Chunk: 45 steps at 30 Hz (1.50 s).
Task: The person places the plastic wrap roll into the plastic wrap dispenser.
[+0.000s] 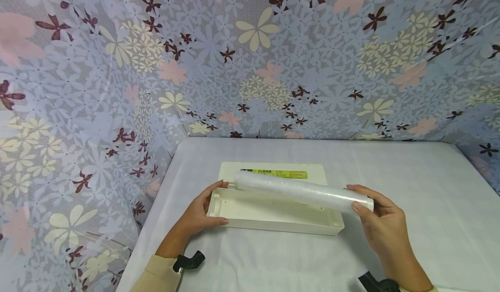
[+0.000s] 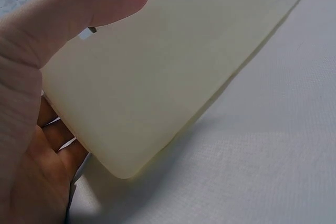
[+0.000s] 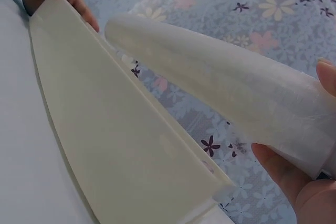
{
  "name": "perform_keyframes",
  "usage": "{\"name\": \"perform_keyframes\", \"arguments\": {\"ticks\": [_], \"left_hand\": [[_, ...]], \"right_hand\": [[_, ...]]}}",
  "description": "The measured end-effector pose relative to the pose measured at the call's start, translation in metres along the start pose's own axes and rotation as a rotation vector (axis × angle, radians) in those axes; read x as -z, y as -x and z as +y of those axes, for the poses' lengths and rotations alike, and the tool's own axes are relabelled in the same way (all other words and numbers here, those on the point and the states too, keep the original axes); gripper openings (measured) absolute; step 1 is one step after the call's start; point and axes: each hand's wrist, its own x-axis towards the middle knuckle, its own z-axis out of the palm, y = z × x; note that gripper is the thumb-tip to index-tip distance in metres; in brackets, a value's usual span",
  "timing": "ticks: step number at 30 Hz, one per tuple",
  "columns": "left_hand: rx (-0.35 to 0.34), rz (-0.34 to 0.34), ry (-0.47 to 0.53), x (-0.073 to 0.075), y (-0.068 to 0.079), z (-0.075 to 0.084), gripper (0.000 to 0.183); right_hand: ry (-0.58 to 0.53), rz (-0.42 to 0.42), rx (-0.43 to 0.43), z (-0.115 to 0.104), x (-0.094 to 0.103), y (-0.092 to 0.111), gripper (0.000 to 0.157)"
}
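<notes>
Film roll (image 1: 304, 191) tilts over an open box (image 1: 281, 227) toward the surface's (image 1: 429, 183) left edge; right hand (image 1: 384, 227) pinches its right end, left hand (image 1: 195, 215) grips the box — best kept steady.

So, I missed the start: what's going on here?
A person's right-hand grip holds one end of a whitish film roll, which slants above an open cream box. The left-hand grip holds the box's left end. The lid, with a yellow-green label, is open behind it; the roll is out.
</notes>
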Motion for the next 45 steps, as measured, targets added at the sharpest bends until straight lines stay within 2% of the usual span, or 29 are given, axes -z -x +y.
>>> {"name": "perform_keyframes", "arguments": {"ticks": [3, 6, 13, 20, 27, 33, 40, 45], "left_hand": [[-0.002, 0.002, 0.002, 0.001, 0.000, 0.000, 0.112], [-0.008, 0.002, 0.005, 0.001, 0.000, 0.000, 0.111], [0.016, 0.010, 0.005, 0.001, 0.001, 0.000, 0.111], [0.043, 0.021, -0.006, 0.000, 0.001, 0.001, 0.111], [0.054, 0.028, -0.011, 0.000, 0.001, 0.002, 0.112], [0.046, 0.016, 0.010, -0.001, 0.001, 0.002, 0.112], [0.038, -0.001, 0.047, -0.002, -0.001, 0.003, 0.110], [0.030, -0.005, 0.061, -0.002, -0.001, 0.004, 0.110]], "right_hand": [[-0.075, -0.058, 0.025, 0.002, -0.002, -0.001, 0.040], [-0.105, -0.081, 0.033, 0.003, -0.005, -0.001, 0.040], [-0.016, -0.021, -0.021, 0.004, -0.010, 0.002, 0.039], [-0.101, -0.095, -0.011, 0.005, -0.012, 0.003, 0.040], [0.020, -0.010, -0.073, 0.005, -0.015, 0.005, 0.038], [-0.012, -0.060, -0.053, 0.006, -0.016, 0.006, 0.038], [0.020, -0.053, -0.075, 0.007, -0.018, 0.007, 0.036], [0.006, -0.087, -0.077, 0.008, -0.017, 0.007, 0.036]]}}
